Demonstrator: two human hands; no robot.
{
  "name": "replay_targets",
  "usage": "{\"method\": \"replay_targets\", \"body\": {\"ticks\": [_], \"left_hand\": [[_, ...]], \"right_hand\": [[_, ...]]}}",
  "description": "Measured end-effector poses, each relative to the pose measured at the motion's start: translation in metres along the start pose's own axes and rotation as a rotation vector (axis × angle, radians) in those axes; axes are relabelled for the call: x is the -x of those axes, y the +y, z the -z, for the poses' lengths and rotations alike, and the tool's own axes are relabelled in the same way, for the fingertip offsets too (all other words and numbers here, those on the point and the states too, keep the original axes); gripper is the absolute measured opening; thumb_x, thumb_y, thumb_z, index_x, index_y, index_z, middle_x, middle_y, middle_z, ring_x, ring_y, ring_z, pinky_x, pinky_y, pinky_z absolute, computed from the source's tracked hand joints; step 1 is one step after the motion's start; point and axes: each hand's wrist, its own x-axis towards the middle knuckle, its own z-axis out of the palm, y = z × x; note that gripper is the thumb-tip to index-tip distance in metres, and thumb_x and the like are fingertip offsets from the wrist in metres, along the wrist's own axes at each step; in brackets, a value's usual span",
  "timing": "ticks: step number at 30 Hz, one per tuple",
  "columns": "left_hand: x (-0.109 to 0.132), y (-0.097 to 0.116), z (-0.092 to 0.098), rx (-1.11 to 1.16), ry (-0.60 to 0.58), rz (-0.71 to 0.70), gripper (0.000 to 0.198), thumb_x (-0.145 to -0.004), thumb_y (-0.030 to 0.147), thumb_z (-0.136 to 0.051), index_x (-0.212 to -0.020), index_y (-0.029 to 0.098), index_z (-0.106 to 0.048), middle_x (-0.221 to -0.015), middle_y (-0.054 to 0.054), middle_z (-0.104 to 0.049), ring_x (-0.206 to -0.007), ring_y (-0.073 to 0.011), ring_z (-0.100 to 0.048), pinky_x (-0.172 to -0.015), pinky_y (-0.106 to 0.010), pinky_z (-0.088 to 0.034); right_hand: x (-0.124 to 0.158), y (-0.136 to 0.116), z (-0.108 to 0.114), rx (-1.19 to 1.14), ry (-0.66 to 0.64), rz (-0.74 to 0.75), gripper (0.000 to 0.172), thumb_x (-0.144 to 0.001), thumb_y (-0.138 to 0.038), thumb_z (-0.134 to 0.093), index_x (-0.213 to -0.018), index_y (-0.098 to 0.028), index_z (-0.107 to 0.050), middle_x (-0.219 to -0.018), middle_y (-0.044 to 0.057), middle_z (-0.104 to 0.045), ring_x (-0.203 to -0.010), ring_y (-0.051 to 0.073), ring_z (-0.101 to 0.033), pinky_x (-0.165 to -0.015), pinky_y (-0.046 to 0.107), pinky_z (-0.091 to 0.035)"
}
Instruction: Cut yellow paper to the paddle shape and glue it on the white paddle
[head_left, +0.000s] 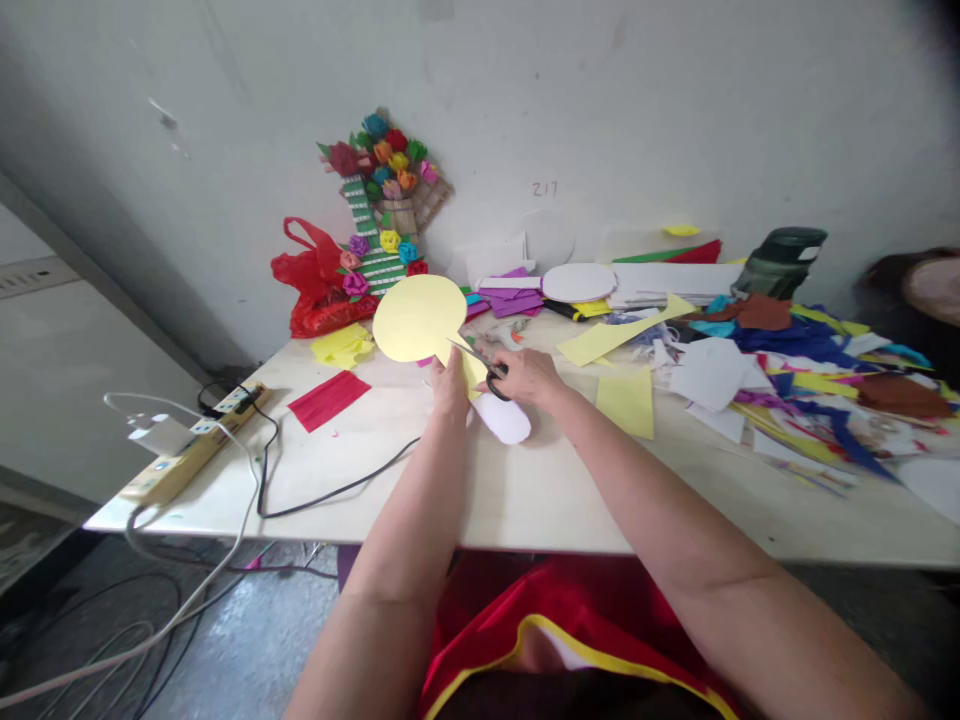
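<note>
My left hand (450,385) pinches the lower edge of a pale yellow paper piece (420,318) with a rounded top, held upright above the table. My right hand (529,378) grips black-handled scissors (480,365), whose blades point left into the yellow paper's lower right edge. A white oval cutout (504,418) lies on the table just under both hands.
Red paper (328,399) lies left; a power strip (196,448) with cables sits at the left edge. Yellow scraps (628,402) and a heap of coloured paper (810,380) spread right. A paper-flower craft (382,200) and a red bag (319,280) lean by the wall. Another person (926,295) is at far right.
</note>
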Motion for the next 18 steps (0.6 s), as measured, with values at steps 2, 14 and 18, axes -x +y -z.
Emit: {"method": "replay_targets", "body": {"ticks": [2,14,18], "left_hand": [[0.0001,-0.0003,0.0,0.0,-0.002,0.0,0.033,-0.07,0.039,-0.062,-0.092,0.015,-0.053,-0.071,-0.006,-0.064,-0.062,-0.0179,-0.061,-0.065,-0.035,-0.051],[-0.0002,-0.0014,-0.0018,0.004,0.032,0.015,0.035,-0.071,0.036,-0.062,-0.098,0.015,-0.053,-0.071,-0.006,-0.064,-0.062,-0.0185,-0.061,-0.065,-0.035,-0.05],[-0.0004,-0.0019,-0.0006,0.027,0.022,0.001,0.035,-0.071,0.034,-0.061,-0.099,0.015,-0.052,-0.074,-0.007,-0.064,-0.064,-0.0185,-0.062,-0.068,-0.036,-0.05]], "right_hand": [[-0.0002,0.0014,0.0007,-0.007,0.004,0.002,0.046,-0.065,-0.063,-0.056,-0.094,-0.027,-0.062,-0.088,0.003,-0.068,-0.086,0.022,-0.06,-0.067,0.029,-0.04],[-0.0022,0.0042,0.0008,-0.037,0.006,-0.023,0.047,-0.063,-0.066,-0.054,-0.088,-0.027,-0.063,-0.087,0.003,-0.068,-0.085,0.023,-0.061,-0.066,0.029,-0.04],[-0.0021,0.0037,-0.0008,-0.034,0.01,-0.017,0.046,-0.063,-0.064,-0.055,-0.088,-0.027,-0.063,-0.086,0.003,-0.068,-0.085,0.023,-0.06,-0.065,0.029,-0.04]]}}
